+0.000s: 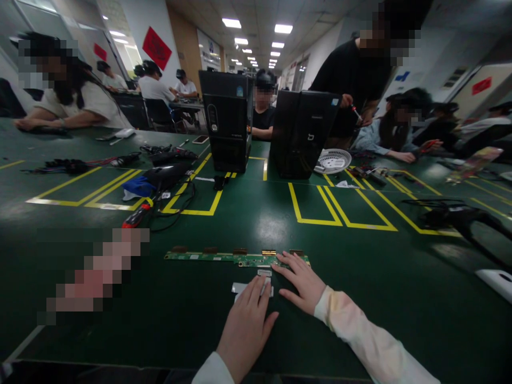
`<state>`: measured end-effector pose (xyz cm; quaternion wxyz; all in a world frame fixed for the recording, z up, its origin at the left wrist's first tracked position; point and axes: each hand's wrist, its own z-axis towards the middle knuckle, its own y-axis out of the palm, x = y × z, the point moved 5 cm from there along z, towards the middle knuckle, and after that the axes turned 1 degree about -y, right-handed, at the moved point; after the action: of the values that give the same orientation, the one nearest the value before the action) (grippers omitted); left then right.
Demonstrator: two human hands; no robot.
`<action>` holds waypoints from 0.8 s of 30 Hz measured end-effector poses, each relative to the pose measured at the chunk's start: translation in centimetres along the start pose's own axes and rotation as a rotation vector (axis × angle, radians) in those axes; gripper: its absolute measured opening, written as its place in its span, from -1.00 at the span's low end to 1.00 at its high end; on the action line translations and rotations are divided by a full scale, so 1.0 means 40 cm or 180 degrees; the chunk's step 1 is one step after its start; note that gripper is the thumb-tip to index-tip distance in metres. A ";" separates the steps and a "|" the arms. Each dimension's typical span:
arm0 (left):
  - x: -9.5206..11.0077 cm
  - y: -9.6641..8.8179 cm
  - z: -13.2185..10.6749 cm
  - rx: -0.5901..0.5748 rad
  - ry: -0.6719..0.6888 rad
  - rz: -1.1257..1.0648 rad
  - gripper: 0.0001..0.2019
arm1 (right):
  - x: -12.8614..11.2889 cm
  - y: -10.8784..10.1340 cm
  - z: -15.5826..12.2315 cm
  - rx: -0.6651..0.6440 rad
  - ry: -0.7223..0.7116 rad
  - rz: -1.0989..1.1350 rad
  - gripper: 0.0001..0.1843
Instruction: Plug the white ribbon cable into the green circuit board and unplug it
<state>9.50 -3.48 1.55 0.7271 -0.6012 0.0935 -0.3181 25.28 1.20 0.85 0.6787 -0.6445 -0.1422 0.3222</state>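
a dark green table (256, 213) runs across the room, marked with yellow tape outlines (316, 205). two black computer towers stand upright at its middle, the left one (227, 120) just apart from the right one (304, 133). a white round vented plastic grille (333, 160) lies beside the right tower. to the left lie a red-handled screwdriver (137, 216), a crumpled blue cloth (138, 188) and a bundle of black cables (72, 166). a person in a black shirt (348, 69) stands behind the towers; others sit around the table. a red diamond-shaped sign (157, 48) hangs on the far wall.
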 end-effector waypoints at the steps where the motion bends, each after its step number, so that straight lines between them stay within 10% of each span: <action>1: 0.003 0.002 0.003 0.0006 -0.0010 0.0014 -0.55 | 0.000 0.000 0.000 -0.0003 0.0004 0.0006 -0.40; 24: 0.005 0.024 0.008 0.0117 -0.0124 0.0270 -0.53 | 0.005 0.008 0.002 -0.0001 0.0076 -0.0036 -0.38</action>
<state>10.14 -3.27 0.77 0.7526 -0.5893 0.0989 -0.2768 25.29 1.36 0.49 0.6821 -0.6475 -0.1377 0.3107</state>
